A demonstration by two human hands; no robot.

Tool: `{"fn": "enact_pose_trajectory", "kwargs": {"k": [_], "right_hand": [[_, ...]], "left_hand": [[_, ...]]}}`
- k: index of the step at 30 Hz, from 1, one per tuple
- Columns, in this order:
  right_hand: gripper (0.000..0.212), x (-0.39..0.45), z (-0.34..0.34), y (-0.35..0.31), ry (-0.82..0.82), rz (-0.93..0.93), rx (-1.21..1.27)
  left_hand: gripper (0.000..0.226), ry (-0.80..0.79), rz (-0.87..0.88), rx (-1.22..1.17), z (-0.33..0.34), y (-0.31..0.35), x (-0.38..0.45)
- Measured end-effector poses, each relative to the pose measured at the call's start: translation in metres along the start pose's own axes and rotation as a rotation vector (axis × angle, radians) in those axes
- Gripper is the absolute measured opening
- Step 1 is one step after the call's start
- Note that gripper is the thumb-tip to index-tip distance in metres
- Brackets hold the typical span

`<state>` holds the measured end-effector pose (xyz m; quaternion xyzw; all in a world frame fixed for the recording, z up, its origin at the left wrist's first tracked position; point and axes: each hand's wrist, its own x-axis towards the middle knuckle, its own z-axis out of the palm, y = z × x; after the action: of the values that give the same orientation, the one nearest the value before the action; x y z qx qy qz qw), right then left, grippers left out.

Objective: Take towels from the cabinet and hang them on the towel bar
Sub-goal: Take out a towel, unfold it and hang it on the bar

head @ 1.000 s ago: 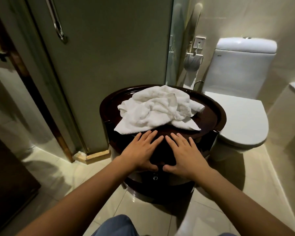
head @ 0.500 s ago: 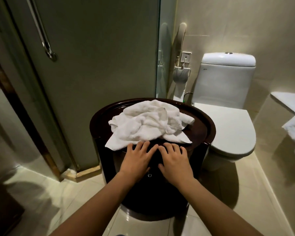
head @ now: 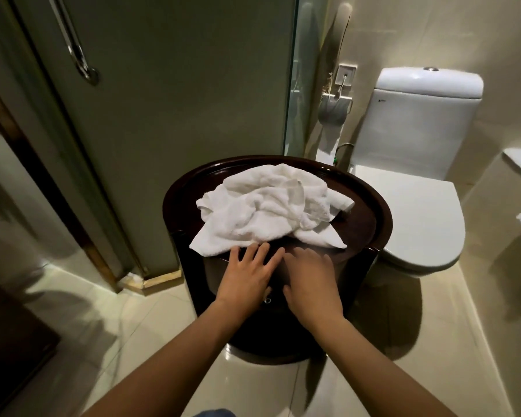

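Head view: both hands are seen laid flat on the curved front of the round dark cabinet, just under its top rim. The left hand is spread, fingers straight, nothing clamped in its grip, and its fingertips are touching the near hem of the white towel. The right hand is pressed beside it, fingers apart and straight, its grip likewise empty; the towel's lower right corner lies just beyond its fingertips. The towel is found crumpled on the cabinet top, directly beyond both hands. A small metal knob is glimpsed between the two wrists.

Against half a second ago, the hands are found in nearly the same place on the cabinet front, though the left fingertips are now brought up against the towel's edge. The towel heap itself has not been shifted.

Beyond the right hand a white toilet is seen, lid down, with a paper roll on the wall to its left. Beyond the left hand stands a frosted glass door with a metal handle.
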<state>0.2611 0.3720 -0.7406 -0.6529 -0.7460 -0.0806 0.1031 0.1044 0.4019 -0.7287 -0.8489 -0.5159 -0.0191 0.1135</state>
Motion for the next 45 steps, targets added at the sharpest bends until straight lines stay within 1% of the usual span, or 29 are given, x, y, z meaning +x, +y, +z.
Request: {"fn": "enact_pose_trajectory", "kwargs": {"k": [3,6,8,11,14,17,20,23,27,32,38,40,45], "right_hand": [[0.074,-0.002,-0.023,0.000,-0.167,-0.019,0.021],[0.079,-0.003,-0.066,0.000,-0.365,-0.121,0.040],[0.080,-0.003,-0.107,-0.001,-0.450,-0.161,0.042],[0.079,0.004,-0.180,-0.005,-0.537,-0.122,0.071],[0.074,0.018,-0.255,-0.006,-0.557,-0.101,0.102],[0.069,0.037,-0.322,-0.006,-0.572,-0.093,0.116],[0.067,0.058,-0.363,-0.009,-0.567,-0.041,0.158],[0.066,0.075,-0.382,-0.012,-0.559,-0.020,0.163],[0.069,0.094,-0.380,-0.009,-0.570,-0.009,0.163],[0.070,0.140,-0.349,0.018,-0.585,-0.006,0.134],[0.073,0.197,-0.277,0.050,-0.677,-0.015,0.140],[0.079,0.208,-0.250,0.056,-0.719,-0.006,0.138],[0.098,0.232,-0.181,0.060,-0.799,0.032,0.133]], "left_hand": [[0.086,-0.179,-0.003,-0.105,-0.021,0.004,-0.002],[0.088,-0.350,-0.007,-0.217,-0.063,0.000,-0.006],[0.088,-0.413,-0.013,-0.256,-0.104,-0.009,-0.011],[0.085,-0.455,-0.015,-0.284,-0.176,-0.030,-0.018],[0.081,-0.477,-0.028,-0.324,-0.248,-0.054,-0.019],[0.077,-0.463,-0.030,-0.350,-0.311,-0.078,-0.014],[0.076,-0.446,-0.024,-0.327,-0.356,-0.096,-0.005],[0.076,-0.446,-0.026,-0.305,-0.379,-0.109,0.007],[0.073,-0.484,-0.045,-0.297,-0.380,-0.118,0.025],[0.072,-0.547,-0.064,-0.280,-0.351,-0.126,0.067],[0.079,-0.611,-0.075,-0.280,-0.277,-0.134,0.126],[0.086,-0.628,-0.096,-0.306,-0.248,-0.133,0.138],[0.106,-0.647,-0.064,-0.328,-0.173,-0.135,0.165]]}}
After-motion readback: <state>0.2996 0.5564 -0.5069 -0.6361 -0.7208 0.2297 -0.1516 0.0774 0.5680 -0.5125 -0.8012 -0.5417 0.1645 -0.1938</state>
